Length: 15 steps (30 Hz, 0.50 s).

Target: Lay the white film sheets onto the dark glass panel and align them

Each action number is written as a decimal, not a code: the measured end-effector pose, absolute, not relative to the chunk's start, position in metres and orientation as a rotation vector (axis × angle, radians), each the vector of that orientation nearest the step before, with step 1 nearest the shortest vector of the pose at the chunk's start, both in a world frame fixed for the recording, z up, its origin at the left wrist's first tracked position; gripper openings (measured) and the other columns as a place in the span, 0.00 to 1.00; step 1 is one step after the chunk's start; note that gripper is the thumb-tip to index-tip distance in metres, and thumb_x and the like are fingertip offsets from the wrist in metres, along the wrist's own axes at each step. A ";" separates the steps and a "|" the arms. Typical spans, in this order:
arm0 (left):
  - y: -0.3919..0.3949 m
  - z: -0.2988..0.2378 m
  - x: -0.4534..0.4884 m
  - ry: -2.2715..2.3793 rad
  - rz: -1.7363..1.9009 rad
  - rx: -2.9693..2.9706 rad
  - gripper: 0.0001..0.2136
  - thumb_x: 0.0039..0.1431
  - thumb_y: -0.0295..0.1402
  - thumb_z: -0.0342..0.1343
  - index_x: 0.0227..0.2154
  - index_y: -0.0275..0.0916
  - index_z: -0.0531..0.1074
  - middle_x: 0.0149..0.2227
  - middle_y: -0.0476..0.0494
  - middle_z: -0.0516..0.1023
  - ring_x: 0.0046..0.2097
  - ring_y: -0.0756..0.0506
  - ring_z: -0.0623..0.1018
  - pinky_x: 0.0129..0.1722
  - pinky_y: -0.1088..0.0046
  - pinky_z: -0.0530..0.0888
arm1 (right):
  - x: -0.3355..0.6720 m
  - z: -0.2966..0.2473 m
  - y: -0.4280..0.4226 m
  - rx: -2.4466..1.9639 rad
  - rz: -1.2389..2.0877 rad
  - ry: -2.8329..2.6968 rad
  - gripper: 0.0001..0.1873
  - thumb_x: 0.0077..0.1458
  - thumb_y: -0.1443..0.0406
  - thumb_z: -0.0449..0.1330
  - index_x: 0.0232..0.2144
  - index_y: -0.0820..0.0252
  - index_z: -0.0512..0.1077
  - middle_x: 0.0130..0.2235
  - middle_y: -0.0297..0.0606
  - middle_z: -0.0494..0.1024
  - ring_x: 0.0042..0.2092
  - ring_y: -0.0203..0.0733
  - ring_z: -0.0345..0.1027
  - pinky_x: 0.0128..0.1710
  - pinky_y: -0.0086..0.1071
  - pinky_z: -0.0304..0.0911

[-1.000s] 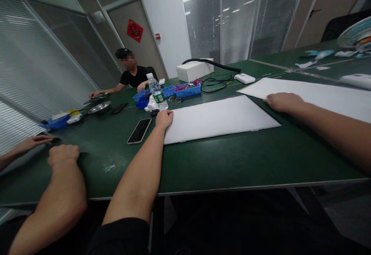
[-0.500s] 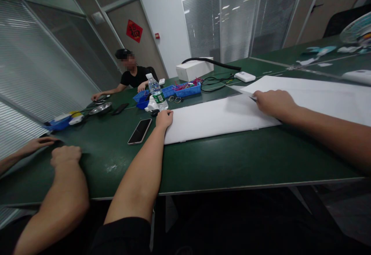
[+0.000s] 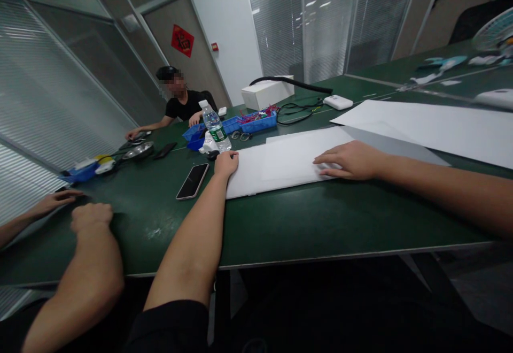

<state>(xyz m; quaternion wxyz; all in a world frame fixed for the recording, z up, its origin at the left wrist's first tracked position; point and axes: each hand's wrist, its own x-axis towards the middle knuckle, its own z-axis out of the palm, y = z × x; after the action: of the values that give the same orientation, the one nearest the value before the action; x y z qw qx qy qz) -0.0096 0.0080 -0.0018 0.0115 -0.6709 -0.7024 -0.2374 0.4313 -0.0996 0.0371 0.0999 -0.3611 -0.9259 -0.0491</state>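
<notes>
A stack of white paper sheets (image 3: 248,174) lies on the green table, with small tabs showing along its near edge. My left hand (image 3: 226,165) is closed at the left end of the stack, its curled fingers against the edge. My right hand (image 3: 347,160) lies open, fingers spread, on the top sheet. Just under that wrist a greyish, thin sheet part (image 3: 396,147) stretches to the right. Farther right another large white sheet (image 3: 436,128) lies flat.
A phone (image 3: 193,181) lies left of my left hand. Behind it stand a water bottle (image 3: 216,128), blue trays (image 3: 258,124) and a white box (image 3: 268,95). Another person's hand (image 3: 92,215) rests at left. A person (image 3: 182,104) sits across the table (image 3: 300,230).
My right hand has let go of the sheet edge it was pinching and moved left and nearer, lying flat. That sheet now lies over the stack. My left hand stays put.
</notes>
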 end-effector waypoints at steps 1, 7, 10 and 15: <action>0.008 -0.002 -0.010 -2.191 -0.741 -2.094 0.16 0.65 0.38 0.55 0.50 0.42 0.83 0.51 0.37 0.84 0.54 0.35 0.81 0.58 0.61 0.73 | 0.435 0.038 -0.096 -1.091 -0.139 -2.721 0.35 0.66 0.41 0.44 0.58 0.50 0.76 0.57 0.40 0.78 0.53 0.53 0.74 0.51 0.45 0.68; 0.008 -0.002 -0.010 -2.191 -0.749 -2.098 0.16 0.65 0.38 0.55 0.50 0.43 0.83 0.52 0.37 0.84 0.55 0.35 0.80 0.58 0.62 0.72 | 0.475 0.030 -0.060 -1.831 -0.231 -2.257 0.41 0.60 0.36 0.46 0.58 0.55 0.76 0.52 0.51 0.79 0.52 0.63 0.73 0.54 0.58 0.64; 0.007 -0.001 -0.009 -2.187 -0.754 -2.103 0.16 0.64 0.37 0.55 0.50 0.43 0.83 0.51 0.37 0.84 0.54 0.35 0.81 0.58 0.62 0.73 | 0.493 0.021 -0.046 -1.919 -0.186 -2.236 0.40 0.59 0.35 0.48 0.51 0.57 0.80 0.44 0.55 0.81 0.48 0.62 0.74 0.53 0.60 0.64; 0.008 -0.002 -0.010 -2.184 -0.762 -2.097 0.16 0.64 0.37 0.55 0.50 0.43 0.83 0.51 0.38 0.84 0.54 0.36 0.81 0.57 0.63 0.73 | 0.495 0.012 -0.040 -1.764 -0.175 -2.362 0.39 0.60 0.36 0.46 0.50 0.54 0.80 0.43 0.49 0.82 0.45 0.57 0.75 0.51 0.57 0.68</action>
<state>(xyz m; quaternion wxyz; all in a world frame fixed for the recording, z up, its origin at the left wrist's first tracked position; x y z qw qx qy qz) -0.0098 0.0080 -0.0020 0.0099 -0.6718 -0.6994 -0.2439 0.4947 -0.0395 0.0121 0.0940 -0.5948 -0.7962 -0.0589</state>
